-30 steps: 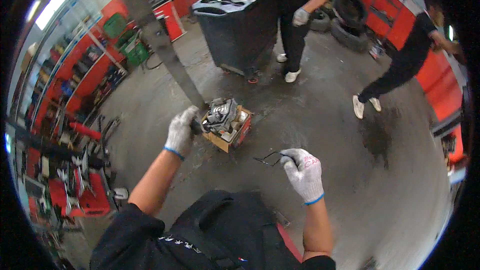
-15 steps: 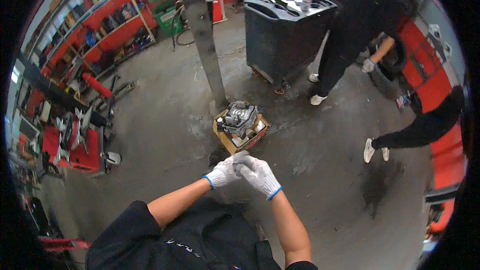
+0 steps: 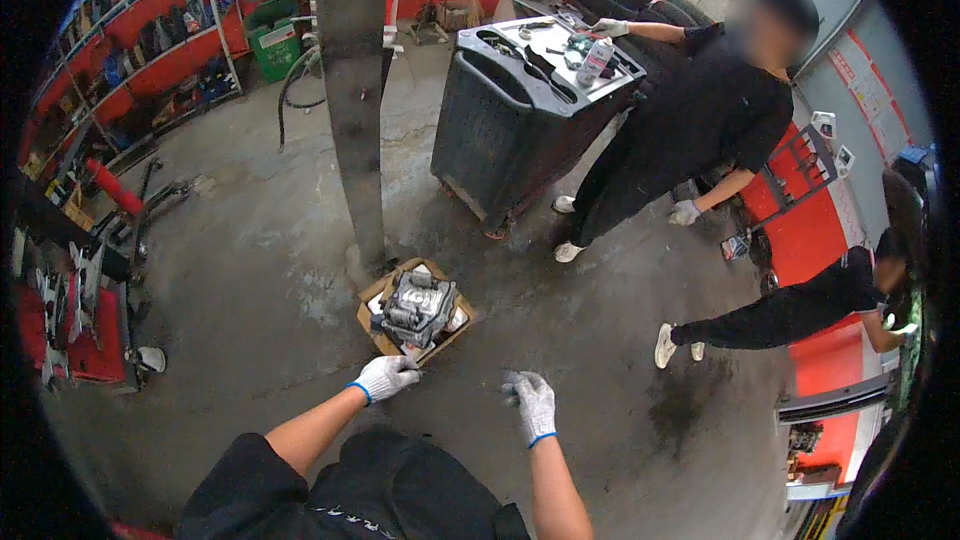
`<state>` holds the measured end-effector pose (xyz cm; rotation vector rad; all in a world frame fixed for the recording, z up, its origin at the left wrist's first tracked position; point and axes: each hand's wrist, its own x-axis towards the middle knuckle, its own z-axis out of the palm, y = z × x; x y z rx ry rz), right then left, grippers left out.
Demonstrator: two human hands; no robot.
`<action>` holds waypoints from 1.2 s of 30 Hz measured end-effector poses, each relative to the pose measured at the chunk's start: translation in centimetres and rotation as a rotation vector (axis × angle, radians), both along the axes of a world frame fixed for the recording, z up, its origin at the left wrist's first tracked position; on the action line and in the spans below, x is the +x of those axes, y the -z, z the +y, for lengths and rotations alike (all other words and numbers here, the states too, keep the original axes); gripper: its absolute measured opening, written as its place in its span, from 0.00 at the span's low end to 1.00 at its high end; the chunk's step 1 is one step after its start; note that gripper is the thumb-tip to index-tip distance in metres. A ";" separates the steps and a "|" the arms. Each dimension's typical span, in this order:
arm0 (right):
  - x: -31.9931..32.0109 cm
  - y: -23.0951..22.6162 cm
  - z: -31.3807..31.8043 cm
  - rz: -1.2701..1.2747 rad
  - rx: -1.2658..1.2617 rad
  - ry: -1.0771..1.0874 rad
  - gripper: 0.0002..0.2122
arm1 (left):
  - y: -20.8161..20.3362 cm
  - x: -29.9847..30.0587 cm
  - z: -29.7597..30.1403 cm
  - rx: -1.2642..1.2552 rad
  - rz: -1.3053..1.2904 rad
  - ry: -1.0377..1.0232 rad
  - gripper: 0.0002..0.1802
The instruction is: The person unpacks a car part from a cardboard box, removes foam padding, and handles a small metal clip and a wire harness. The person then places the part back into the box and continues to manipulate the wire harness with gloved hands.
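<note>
My left hand, in a white knit glove with a blue cuff, is beside the near edge of an open cardboard box. Its fingers are drawn together, and whatever may be between them is too small to make out. In the box sits a grey metal mechanical assembly that looks like a gearbox control unit, with white packing around it. My right hand, gloved alike, hovers to the right of the box. Its slightly bent fingers stand apart, and nothing shows in them.
A steel post rises just behind the box. Beyond is a dark tool cart carrying tools and a spray can, with a person in black beside it. Another person bends at right. A red stand is left.
My hands were touching each other and have come apart, the left to the left and the right to the right. My view has shifted, and the person at the cart shows more fully.
</note>
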<state>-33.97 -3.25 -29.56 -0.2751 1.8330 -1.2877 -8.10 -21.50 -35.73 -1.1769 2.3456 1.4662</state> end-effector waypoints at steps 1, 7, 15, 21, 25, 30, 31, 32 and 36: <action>0.0 0.3 -1.1 0.040 0.031 0.000 0.13 | 0.6 -0.4 -1.4 -0.029 0.007 0.005 0.20; -3.0 -5.7 -13.6 0.140 0.138 -0.211 0.13 | 2.4 -2.5 -10.0 -0.083 -0.027 0.083 0.17; -18.1 -17.4 -38.7 0.424 -0.633 -0.423 0.14 | -12.8 -17.3 -30.4 -0.339 0.515 -0.344 0.27; -32.9 -21.7 -57.3 0.291 -0.735 -0.248 0.12 | -26.1 -20.8 -32.6 -1.091 0.433 -0.515 0.44; -45.7 -10.8 -65.9 0.207 -0.529 -0.169 0.15 | -17.9 -18.2 -24.3 -0.836 0.145 -0.590 0.42; -53.2 -4.1 -69.4 0.414 -0.359 -0.050 0.13 | 0.9 -7.8 -3.6 -0.296 -0.380 -0.893 0.36; -53.0 -4.1 -68.9 0.178 -0.347 -0.053 0.15 | 1.0 -7.9 -0.1 -0.060 -0.529 -1.000 0.35; -55.3 -4.6 -68.6 0.424 -0.202 -0.077 0.17 | 2.9 -7.4 2.3 0.038 -0.613 -1.009 0.33; -45.5 -9.9 -64.6 0.945 0.198 -0.253 0.24 | 9.3 -1.6 15.9 0.265 -0.953 -0.856 0.28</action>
